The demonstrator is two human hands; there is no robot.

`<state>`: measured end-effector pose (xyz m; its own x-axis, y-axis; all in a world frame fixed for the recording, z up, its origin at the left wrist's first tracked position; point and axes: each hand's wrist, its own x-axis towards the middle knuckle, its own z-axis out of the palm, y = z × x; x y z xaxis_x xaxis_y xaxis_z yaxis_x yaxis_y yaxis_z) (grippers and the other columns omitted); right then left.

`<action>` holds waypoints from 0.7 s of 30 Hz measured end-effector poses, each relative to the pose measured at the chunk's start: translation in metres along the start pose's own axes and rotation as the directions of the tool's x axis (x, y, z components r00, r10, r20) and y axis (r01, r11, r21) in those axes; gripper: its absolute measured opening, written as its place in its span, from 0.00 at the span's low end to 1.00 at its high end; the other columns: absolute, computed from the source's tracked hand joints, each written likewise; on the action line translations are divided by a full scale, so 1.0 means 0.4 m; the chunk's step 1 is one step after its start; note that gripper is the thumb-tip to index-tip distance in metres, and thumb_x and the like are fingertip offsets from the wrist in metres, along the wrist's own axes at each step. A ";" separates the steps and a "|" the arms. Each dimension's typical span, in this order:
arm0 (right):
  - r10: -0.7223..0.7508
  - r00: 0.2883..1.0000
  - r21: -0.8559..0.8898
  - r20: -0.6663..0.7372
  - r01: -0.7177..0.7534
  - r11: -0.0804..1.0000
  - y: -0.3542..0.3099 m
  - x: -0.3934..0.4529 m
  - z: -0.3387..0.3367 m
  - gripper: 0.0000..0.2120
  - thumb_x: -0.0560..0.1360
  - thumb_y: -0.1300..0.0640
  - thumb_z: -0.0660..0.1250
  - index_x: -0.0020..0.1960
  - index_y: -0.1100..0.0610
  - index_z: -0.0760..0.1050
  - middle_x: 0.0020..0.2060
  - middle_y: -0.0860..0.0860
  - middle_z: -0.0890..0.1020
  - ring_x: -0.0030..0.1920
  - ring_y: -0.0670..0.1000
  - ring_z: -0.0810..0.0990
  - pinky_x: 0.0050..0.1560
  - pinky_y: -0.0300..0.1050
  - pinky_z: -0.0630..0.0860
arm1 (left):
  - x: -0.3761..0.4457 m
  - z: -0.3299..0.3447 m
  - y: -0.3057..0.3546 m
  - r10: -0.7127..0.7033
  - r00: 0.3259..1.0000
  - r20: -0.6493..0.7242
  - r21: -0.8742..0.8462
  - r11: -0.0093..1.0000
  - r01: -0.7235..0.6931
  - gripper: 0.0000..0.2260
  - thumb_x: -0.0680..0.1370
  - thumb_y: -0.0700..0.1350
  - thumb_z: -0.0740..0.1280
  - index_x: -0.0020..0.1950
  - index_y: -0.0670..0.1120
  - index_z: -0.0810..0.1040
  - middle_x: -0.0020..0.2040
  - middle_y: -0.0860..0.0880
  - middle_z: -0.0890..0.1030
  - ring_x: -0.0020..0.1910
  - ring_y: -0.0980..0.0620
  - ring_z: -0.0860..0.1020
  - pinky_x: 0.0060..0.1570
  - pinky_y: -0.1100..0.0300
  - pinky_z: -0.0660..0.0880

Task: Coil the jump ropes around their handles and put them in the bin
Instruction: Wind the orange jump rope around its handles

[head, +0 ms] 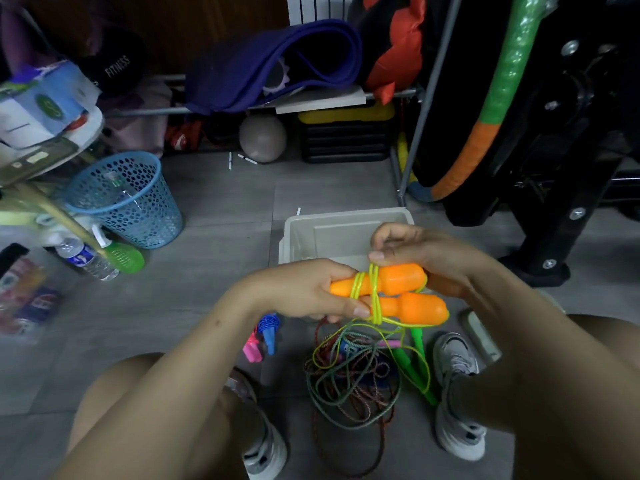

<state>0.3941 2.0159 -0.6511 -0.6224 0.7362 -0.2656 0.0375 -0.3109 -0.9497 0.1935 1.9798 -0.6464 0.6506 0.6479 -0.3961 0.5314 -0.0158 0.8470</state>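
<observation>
My left hand (304, 292) grips the narrow ends of two orange handles (401, 296) held side by side. A yellow-green cord (372, 299) is wound a few turns around their middle, and its slack hangs down in loops. My right hand (412, 254) pinches that cord just above the handles. The beige bin (346, 233) sits on the floor right behind my hands. Below them lies a tangle of other ropes (353, 379) with green handles (412, 362). A coiled rope with blue and pink handles (263, 337) lies to its left.
A blue mesh basket (128, 199) stands at the left beside a water bottle (86, 258). A rack with a purple mat (273, 64), a ball and a black and yellow case fills the back. Black gym equipment and a hoop (498, 98) stand at the right. My shoes flank the ropes.
</observation>
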 end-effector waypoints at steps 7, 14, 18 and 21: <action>0.175 0.984 0.175 0.028 -0.177 0.969 0.019 -0.001 0.034 0.06 0.66 0.55 0.64 0.38 0.57 0.73 0.27 0.49 0.77 0.27 0.45 0.76 0.29 0.36 0.74 | -0.019 -0.009 -0.012 0.038 0.999 0.020 -0.197 0.980 -0.033 0.07 0.74 0.46 0.68 0.47 0.44 0.73 0.30 0.52 0.75 0.27 0.51 0.64 0.25 0.62 0.59; -0.019 1.000 0.559 0.017 0.006 0.829 0.047 0.018 0.037 0.35 0.70 0.30 0.48 0.48 0.58 0.77 0.36 0.54 0.74 0.29 0.48 0.68 0.28 0.39 0.59 | -0.018 -0.033 -0.030 0.007 0.966 -0.257 -0.407 0.906 -0.115 0.11 0.73 0.49 0.65 0.52 0.48 0.69 0.31 0.49 0.72 0.23 0.57 0.61 0.22 0.69 0.55; -0.094 0.994 0.513 0.049 0.055 0.856 0.054 0.013 0.050 0.42 0.69 0.29 0.45 0.60 0.61 0.77 0.45 0.51 0.79 0.34 0.47 0.70 0.34 0.39 0.65 | -0.006 -0.037 -0.033 -0.028 0.938 -0.346 -0.502 0.850 -0.159 0.12 0.77 0.51 0.67 0.57 0.50 0.69 0.33 0.47 0.71 0.23 0.57 0.61 0.21 0.71 0.56; -0.159 0.986 0.253 -0.059 0.169 0.953 0.062 0.013 0.063 0.20 0.76 0.43 0.59 0.51 0.58 0.79 0.37 0.48 0.75 0.33 0.44 0.67 0.35 0.38 0.63 | 0.005 -0.035 -0.034 -0.059 0.910 -0.410 -0.497 0.851 -0.168 0.08 0.79 0.49 0.62 0.58 0.51 0.71 0.33 0.47 0.72 0.23 0.56 0.62 0.22 0.70 0.56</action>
<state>0.3723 1.9970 -0.6717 -0.5735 0.8103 -0.1205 -0.2673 -0.3241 -0.9075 0.1798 1.9918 -0.6538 0.3380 0.9030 -0.2654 0.0733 0.2558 0.9639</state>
